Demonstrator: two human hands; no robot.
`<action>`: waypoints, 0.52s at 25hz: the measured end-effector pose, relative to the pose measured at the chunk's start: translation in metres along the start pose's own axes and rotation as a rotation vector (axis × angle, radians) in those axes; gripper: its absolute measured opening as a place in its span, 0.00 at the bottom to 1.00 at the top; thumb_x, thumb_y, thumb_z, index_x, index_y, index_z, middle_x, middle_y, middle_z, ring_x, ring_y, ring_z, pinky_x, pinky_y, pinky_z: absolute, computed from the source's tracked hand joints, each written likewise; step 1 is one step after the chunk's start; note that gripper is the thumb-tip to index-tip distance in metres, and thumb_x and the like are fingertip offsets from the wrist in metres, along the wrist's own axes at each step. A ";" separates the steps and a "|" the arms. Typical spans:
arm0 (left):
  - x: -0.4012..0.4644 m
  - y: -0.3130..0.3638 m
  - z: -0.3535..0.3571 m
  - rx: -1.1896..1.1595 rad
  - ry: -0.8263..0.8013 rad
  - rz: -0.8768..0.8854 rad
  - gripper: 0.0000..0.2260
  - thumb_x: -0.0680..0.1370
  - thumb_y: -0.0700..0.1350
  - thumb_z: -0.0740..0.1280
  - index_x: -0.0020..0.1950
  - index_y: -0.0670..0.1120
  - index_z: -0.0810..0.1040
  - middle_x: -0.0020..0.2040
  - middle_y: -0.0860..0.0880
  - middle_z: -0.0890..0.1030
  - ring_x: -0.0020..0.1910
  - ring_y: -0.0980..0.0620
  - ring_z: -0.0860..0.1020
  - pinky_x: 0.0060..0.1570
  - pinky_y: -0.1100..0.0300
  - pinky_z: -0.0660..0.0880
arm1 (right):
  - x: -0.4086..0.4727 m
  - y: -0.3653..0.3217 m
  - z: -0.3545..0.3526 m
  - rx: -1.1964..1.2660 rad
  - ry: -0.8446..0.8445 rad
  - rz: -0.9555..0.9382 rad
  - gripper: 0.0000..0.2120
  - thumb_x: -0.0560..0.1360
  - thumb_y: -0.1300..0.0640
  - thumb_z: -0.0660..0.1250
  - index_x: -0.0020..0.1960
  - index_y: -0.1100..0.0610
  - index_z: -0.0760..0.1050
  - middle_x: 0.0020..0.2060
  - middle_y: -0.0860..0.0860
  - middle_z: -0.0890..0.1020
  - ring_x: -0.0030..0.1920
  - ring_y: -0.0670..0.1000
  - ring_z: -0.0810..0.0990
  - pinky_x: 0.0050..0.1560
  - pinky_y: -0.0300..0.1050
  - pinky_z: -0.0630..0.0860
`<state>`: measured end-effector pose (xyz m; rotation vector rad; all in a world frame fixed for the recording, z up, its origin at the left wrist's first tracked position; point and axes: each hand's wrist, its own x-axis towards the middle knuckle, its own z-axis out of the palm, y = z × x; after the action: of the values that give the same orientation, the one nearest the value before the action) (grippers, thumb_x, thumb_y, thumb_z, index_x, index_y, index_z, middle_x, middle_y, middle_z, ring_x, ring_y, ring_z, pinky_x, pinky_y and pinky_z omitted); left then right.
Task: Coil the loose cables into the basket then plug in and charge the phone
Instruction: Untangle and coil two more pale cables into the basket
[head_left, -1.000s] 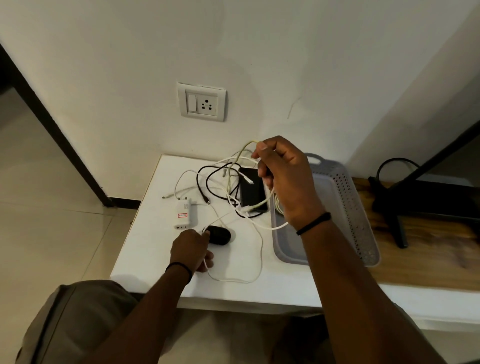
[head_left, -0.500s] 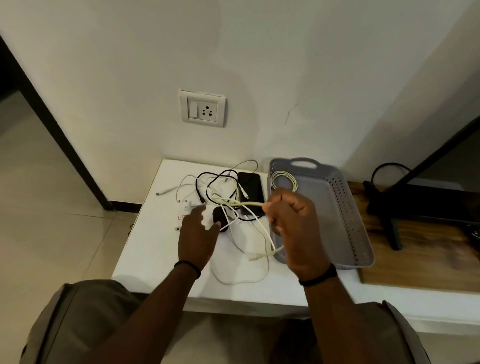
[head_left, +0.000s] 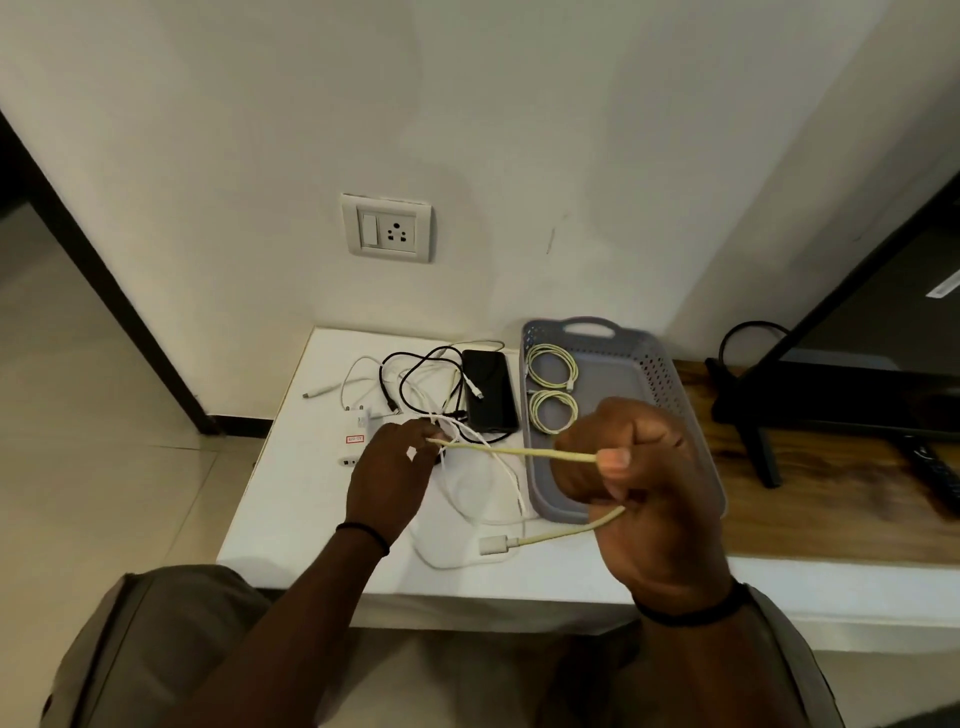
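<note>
On the white tabletop (head_left: 291, 499), the grey perforated plastic basket (head_left: 660, 374) right of centre already held two coils while the right hand (head_left: 639, 488), lowered since a second before, clenched the pale yellow cable (head_left: 519, 451), stretched to the left hand (head_left: 395, 467) pinching it, suggesting a third coil starting.

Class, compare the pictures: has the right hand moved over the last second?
Yes. The right hand, gripping the cable, came down from above the phone toward the table's near edge, in front of the basket.
</note>
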<state>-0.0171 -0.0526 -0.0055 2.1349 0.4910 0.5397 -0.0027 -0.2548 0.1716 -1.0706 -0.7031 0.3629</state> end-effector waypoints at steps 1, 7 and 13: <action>0.000 0.001 0.000 -0.020 0.011 0.022 0.06 0.79 0.46 0.66 0.52 0.55 0.82 0.49 0.54 0.82 0.47 0.57 0.77 0.49 0.62 0.72 | -0.001 0.000 -0.003 -0.024 0.068 0.001 0.13 0.66 0.58 0.63 0.27 0.56 0.62 0.22 0.49 0.61 0.23 0.48 0.57 0.27 0.38 0.56; 0.004 0.030 -0.013 -0.208 0.124 -0.054 0.11 0.81 0.53 0.64 0.50 0.49 0.83 0.48 0.54 0.85 0.49 0.54 0.82 0.51 0.56 0.77 | 0.002 0.070 -0.042 -0.782 0.500 0.285 0.08 0.80 0.55 0.63 0.44 0.55 0.74 0.29 0.51 0.79 0.29 0.45 0.76 0.32 0.41 0.73; 0.009 0.045 -0.016 -0.450 0.093 -0.028 0.12 0.79 0.54 0.63 0.49 0.50 0.83 0.46 0.52 0.85 0.49 0.50 0.83 0.53 0.43 0.78 | 0.023 0.160 -0.042 -0.907 0.140 0.459 0.20 0.74 0.55 0.65 0.63 0.40 0.69 0.46 0.48 0.83 0.43 0.50 0.83 0.46 0.58 0.81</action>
<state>-0.0116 -0.0623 0.0417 1.6777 0.4058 0.6667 0.0519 -0.1973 0.0242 -2.1145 -0.4820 0.3569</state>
